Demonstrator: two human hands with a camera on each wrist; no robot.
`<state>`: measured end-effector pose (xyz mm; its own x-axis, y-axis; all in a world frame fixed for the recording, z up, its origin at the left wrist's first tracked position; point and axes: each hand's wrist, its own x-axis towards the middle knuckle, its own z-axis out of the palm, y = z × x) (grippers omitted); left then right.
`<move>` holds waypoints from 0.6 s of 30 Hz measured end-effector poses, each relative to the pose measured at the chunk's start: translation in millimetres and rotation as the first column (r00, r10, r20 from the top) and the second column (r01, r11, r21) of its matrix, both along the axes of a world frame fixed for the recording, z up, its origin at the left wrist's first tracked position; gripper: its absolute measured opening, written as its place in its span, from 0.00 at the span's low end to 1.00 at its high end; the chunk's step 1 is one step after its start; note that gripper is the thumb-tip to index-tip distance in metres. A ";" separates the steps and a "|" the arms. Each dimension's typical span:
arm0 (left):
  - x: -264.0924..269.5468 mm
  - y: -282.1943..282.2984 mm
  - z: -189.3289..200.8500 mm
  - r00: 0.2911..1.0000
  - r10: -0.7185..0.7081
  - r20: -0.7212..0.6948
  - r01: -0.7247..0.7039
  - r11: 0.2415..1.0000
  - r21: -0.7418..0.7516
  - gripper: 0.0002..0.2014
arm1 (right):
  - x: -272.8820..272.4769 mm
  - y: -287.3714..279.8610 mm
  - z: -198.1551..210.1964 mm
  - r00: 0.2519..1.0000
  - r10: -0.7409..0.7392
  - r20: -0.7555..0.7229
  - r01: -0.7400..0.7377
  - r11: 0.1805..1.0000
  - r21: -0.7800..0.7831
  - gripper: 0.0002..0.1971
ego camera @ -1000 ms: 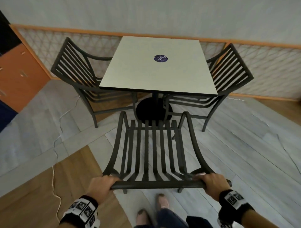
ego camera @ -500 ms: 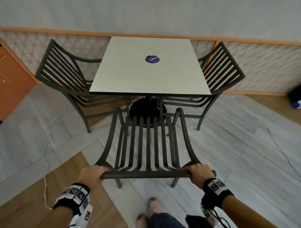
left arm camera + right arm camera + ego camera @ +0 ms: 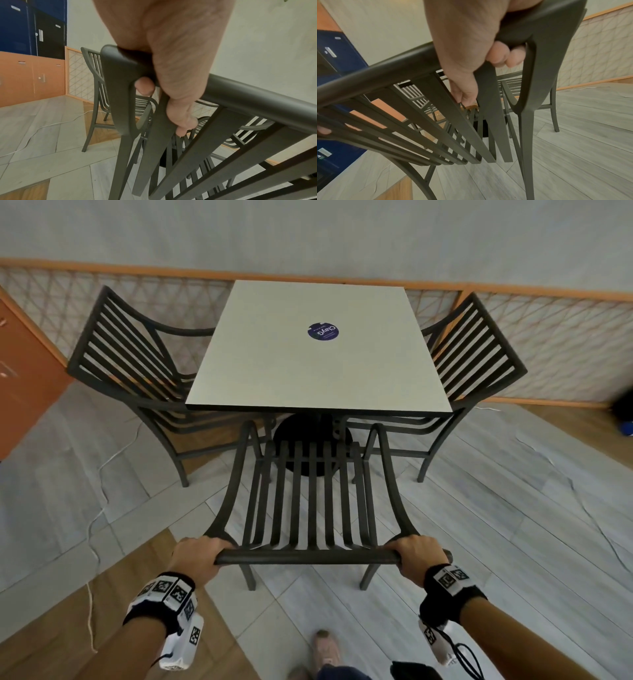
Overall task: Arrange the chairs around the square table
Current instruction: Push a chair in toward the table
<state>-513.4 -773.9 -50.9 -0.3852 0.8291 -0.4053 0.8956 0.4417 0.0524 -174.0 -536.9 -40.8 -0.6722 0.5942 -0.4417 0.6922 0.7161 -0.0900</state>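
Note:
A dark slatted chair (image 3: pixel 310 501) faces the near side of the pale square table (image 3: pixel 318 350), its armrest tips close to the table's near edge. My left hand (image 3: pixel 195 556) grips the left end of its top rail (image 3: pixel 248 92). My right hand (image 3: pixel 419 554) grips the right end of the rail (image 3: pixel 376 73). In both wrist views the fingers curl under the rail. A second dark chair (image 3: pixel 133 364) stands tucked at the table's left side, and a third chair (image 3: pixel 469 361) at its right side. A round dark sticker (image 3: pixel 323 331) sits on the tabletop.
The table's black round base (image 3: pixel 308 436) shows under it. A low lattice panel (image 3: pixel 555 344) with a wooden rail runs behind the table. A white cable (image 3: pixel 92 529) trails across the floor at left. An orange cabinet (image 3: pixel 20 364) stands far left. My shoes (image 3: pixel 325 648) are below the chair.
The held chair has come closer to the table's near side and squarer to it, with both hands keeping their grip on the top rail. The view has swung slightly left.

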 end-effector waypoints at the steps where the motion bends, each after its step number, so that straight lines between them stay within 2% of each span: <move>1: -1.5 0.5 -1.2 1.000 -0.002 0.000 0.002 1.000 -0.006 0.15 | -0.3 0.7 0.0 1.000 0.001 0.001 -0.001 1.000 -0.002 0.14; 7: 1.3 -3.9 -8.3 0.998 0.054 -0.010 -0.054 0.998 0.037 0.16 | 1.8 -2.1 1.6 1.000 0.006 -0.013 -0.006 1.000 0.001 0.17; 11: 11.2 -12.4 -9.3 0.990 0.139 0.027 -0.142 0.968 0.209 0.12 | 3.3 -2.2 5.5 1.000 0.014 -0.016 -0.015 0.998 -0.062 0.11; 14: 18.7 -26.4 -7.3 0.987 0.163 0.003 -0.155 0.935 0.318 0.21 | 0.0 -3.6 14.2 0.991 0.109 0.076 -0.103 0.992 -0.076 0.13; 16: 22.3 -40.2 -10.4 0.981 0.192 0.042 -0.193 0.901 0.388 0.29 | -11.6 -5.1 26.1 0.965 0.199 0.169 -0.185 0.978 -0.093 0.16; 18: 26.0 -53.7 -14.9 0.965 0.253 0.064 -0.258 0.884 0.389 0.37 | -30.8 -8.3 42.7 0.934 0.288 0.211 -0.257 0.953 -0.163 0.15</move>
<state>-487.4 -827.6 -65.8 -0.6027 0.7945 -0.0748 0.7527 0.5971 0.2774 -204.8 -545.1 1.9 -0.6714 0.3290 -0.6640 0.4845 0.8729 -0.0573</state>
